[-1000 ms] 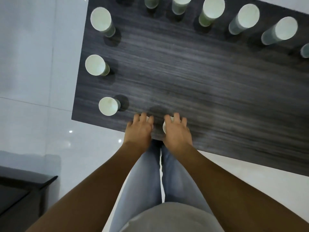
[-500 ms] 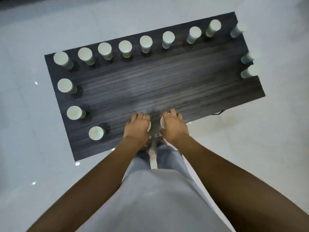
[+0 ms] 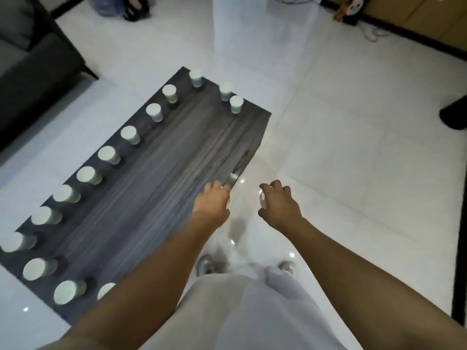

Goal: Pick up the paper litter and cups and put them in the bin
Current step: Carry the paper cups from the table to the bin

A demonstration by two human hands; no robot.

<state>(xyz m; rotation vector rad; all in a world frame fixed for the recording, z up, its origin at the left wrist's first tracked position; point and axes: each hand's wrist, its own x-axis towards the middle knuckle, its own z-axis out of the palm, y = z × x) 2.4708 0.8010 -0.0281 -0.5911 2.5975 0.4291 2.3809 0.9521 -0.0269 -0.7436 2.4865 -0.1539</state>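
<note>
Carrying one cup each, the left hand [image 3: 213, 202] and right hand [image 3: 279, 204] hover mid-frame beside the desk [image 3: 177, 157]; next they need the bin, unseen here.

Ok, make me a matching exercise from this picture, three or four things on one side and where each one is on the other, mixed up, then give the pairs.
Things:
1. left hand
2. right hand
3. dark sofa
4. pair of cups

Places:
A. top left corner of the view, on the floor
B. over the white floor, gripping a cup
C. far end of the dark table
D. at the table's near right edge, gripping a cup

Pairs: 1-D, 2-B, 3-A, 4-C
</note>
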